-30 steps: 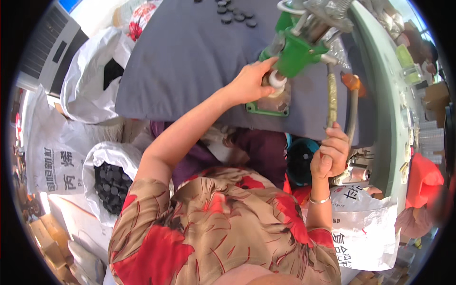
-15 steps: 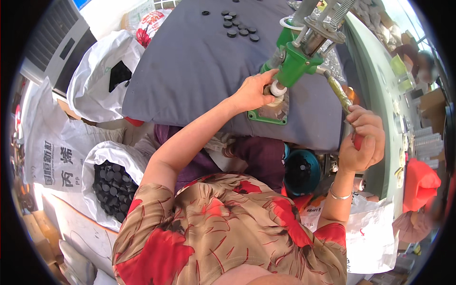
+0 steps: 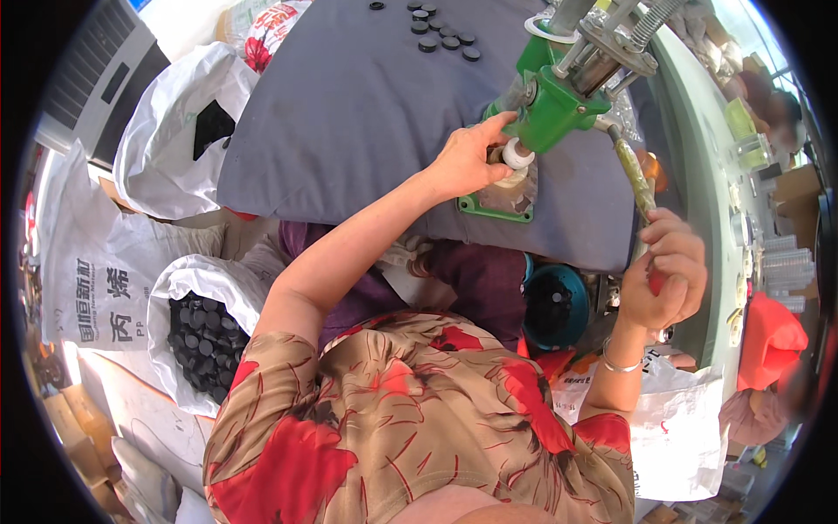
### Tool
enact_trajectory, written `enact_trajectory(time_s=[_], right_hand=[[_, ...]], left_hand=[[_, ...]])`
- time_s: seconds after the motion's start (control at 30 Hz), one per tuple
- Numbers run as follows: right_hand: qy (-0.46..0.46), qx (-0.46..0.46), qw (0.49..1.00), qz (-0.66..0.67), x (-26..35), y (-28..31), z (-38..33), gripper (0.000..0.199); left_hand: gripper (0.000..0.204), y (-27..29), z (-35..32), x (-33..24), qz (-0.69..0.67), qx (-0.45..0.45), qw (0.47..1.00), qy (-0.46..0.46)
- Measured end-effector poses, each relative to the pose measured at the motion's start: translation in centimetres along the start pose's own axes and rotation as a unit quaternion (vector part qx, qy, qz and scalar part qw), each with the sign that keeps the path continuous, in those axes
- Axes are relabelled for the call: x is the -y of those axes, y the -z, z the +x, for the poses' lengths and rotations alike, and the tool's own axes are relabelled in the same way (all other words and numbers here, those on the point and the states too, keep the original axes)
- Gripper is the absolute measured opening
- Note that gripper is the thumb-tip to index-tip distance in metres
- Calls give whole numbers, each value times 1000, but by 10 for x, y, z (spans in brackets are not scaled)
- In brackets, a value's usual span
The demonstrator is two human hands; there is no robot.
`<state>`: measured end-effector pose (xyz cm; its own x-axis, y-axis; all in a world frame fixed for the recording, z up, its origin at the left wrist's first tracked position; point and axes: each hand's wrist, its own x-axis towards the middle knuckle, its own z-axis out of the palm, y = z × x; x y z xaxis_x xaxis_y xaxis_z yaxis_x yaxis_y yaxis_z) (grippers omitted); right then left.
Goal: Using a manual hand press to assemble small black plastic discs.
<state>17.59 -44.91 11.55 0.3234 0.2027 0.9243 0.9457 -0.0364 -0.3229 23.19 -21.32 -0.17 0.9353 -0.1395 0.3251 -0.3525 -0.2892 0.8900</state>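
Your left hand (image 3: pixel 463 162) sits under the head of the green hand press (image 3: pixel 554 105), fingertips pinched on a small white cap (image 3: pixel 517 155) that rests on the press's base plate (image 3: pixel 497 196). Your right hand (image 3: pixel 668 271) is wrapped shut around the press lever (image 3: pixel 635 179), which slopes down toward you at the desk's near edge.

Judging by how things lie, you are in the middle of one pressing cycle: the piece is seated but your fingers are not yet clear of it. A small cluster of dark round caps (image 3: pixel 441 35) lies at the far side of the grey desk (image 3: pixel 349 105). Left of your lap, an open white sack (image 3: pixel 188 288) holds many more dark discs (image 3: pixel 205 336), so most of the work looks undone.
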Motion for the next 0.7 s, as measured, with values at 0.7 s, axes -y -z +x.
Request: enact_trajectory(time_s=[0.7], right_hand=[[-3,-46,999,-13,1,-5,22,26]], left_hand=[[71,-10,4,12,-45,-15,999,-19]])
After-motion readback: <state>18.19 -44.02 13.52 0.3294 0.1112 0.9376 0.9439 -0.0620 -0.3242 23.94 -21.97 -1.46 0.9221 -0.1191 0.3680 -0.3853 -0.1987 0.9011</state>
